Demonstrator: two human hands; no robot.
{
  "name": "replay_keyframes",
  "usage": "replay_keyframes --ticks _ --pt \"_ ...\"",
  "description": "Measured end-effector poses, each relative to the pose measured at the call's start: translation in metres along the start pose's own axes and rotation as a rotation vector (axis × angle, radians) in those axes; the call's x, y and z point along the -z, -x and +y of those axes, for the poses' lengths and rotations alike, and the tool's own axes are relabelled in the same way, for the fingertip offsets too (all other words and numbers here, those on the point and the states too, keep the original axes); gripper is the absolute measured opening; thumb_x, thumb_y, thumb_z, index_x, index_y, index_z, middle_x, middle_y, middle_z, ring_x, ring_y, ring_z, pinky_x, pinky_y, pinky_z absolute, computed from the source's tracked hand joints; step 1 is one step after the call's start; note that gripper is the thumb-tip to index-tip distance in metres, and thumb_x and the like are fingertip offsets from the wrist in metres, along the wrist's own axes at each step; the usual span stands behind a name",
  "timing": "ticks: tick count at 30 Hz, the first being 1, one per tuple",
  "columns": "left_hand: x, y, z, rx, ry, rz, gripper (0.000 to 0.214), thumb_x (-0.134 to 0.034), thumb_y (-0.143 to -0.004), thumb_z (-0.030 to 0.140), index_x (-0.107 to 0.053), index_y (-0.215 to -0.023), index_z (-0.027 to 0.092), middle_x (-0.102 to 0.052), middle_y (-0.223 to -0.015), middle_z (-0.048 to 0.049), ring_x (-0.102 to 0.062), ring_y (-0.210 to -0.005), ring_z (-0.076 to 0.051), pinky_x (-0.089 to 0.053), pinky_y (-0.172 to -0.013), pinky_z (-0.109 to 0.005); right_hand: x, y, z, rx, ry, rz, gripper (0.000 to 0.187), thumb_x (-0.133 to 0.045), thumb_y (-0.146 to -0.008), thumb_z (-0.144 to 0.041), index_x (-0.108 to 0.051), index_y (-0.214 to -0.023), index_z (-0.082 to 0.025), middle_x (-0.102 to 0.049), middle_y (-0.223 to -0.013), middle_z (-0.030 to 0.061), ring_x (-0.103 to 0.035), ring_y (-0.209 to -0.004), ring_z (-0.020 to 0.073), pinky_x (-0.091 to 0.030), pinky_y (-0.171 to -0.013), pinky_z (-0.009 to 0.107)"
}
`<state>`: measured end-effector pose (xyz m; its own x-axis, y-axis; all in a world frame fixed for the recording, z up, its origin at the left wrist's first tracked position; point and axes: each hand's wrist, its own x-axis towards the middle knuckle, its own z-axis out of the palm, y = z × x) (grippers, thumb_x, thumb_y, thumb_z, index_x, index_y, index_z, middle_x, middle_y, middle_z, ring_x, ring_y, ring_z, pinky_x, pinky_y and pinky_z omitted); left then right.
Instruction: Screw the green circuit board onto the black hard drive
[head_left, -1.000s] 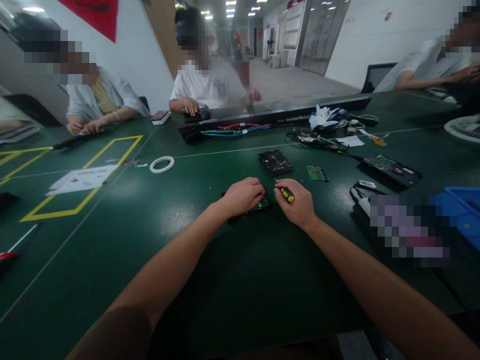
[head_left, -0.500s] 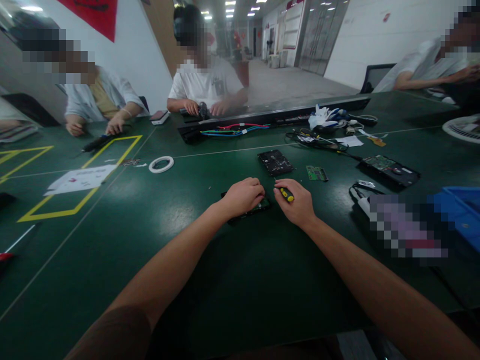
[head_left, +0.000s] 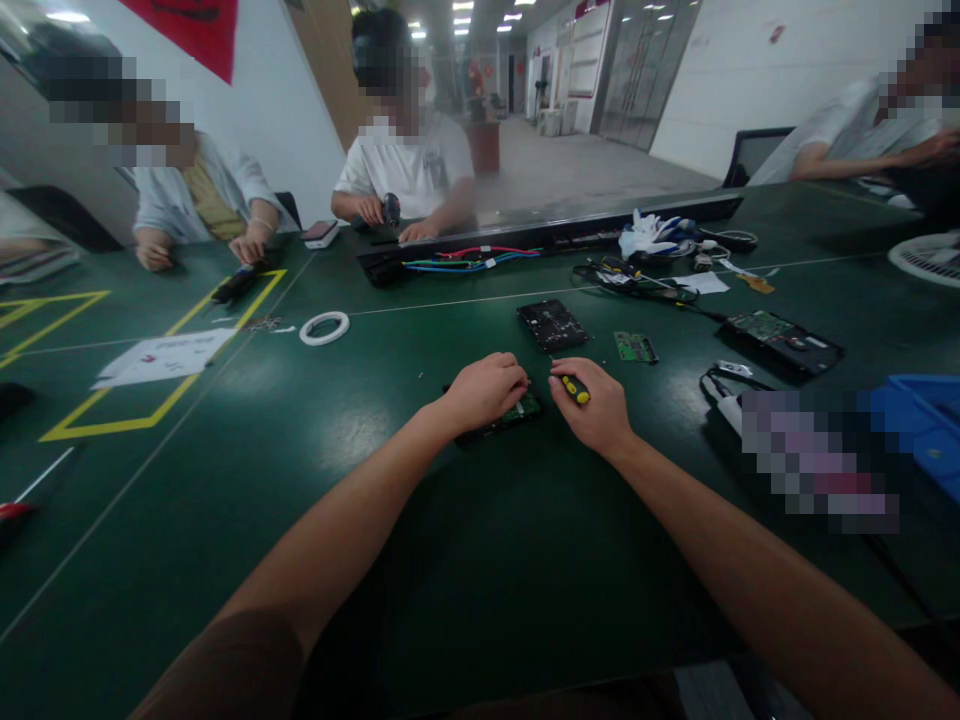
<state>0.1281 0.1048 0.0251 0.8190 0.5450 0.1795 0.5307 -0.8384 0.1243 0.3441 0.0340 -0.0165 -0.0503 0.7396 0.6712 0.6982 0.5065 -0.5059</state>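
The hard drive (head_left: 523,410) lies under the left hand (head_left: 489,388), grip unclear, beside the right hand (head_left: 600,402) clutching a screwdriver (head_left: 576,389)

On the green table (head_left: 187,520), a white ring (head_left: 306,333) lies near a sheet of paper (head_left: 165,360), which overlaps a yellow tape outline (head_left: 105,430). White and blue gloves (head_left: 649,235) sit by a long dark panel (head_left: 585,228) with coloured wires (head_left: 450,267). A white fan (head_left: 930,258) and a blue bin (head_left: 930,400) stand at the right edge. Across the table sits a person in a white T-shirt (head_left: 412,170). A red banner (head_left: 195,30) hangs on the wall.
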Motion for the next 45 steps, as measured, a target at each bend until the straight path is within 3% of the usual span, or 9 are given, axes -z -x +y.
replay_keyframes --ticks 30,37,45 --pt "0.002 0.0 0.008 0.028 0.023 -0.008 0.028 -0.047 -0.1 0.031 -0.07 -0.102 0.016 -0.067 -0.104 -0.0109 -0.063 -0.102 -0.025 -0.053 -0.088 -0.038 0.0 0.0 0.0 -0.008 -0.002 -0.008 0.011 -0.062 -0.097 -0.031 -0.067 -0.104 -0.026 -0.073 -0.113 0.0081 -0.069 -0.108 0.0279 -0.056 -0.096 0.049" --pt "0.002 0.0 0.012 0.062 0.046 0.002 0.021 -0.053 -0.095 0.028 -0.07 -0.098 0.017 -0.067 -0.103 -0.0101 -0.063 -0.101 -0.025 -0.054 -0.086 -0.038 0.0 -0.001 -0.001 -0.006 -0.004 -0.002 0.011 -0.062 -0.097 -0.031 -0.067 -0.105 -0.026 -0.073 -0.112 0.008 -0.069 -0.108 0.0275 -0.056 -0.096 0.049" --pt "-0.001 -0.001 0.005 0.056 0.069 0.006 0.022 -0.051 -0.096 0.028 -0.069 -0.1 0.016 -0.066 -0.105 -0.0103 -0.063 -0.103 -0.025 -0.053 -0.088 -0.037 0.0 -0.001 -0.001 -0.008 -0.007 -0.007 0.011 -0.062 -0.096 -0.03 -0.067 -0.105 -0.026 -0.073 -0.112 0.0077 -0.069 -0.107 0.0274 -0.056 -0.096 0.049"
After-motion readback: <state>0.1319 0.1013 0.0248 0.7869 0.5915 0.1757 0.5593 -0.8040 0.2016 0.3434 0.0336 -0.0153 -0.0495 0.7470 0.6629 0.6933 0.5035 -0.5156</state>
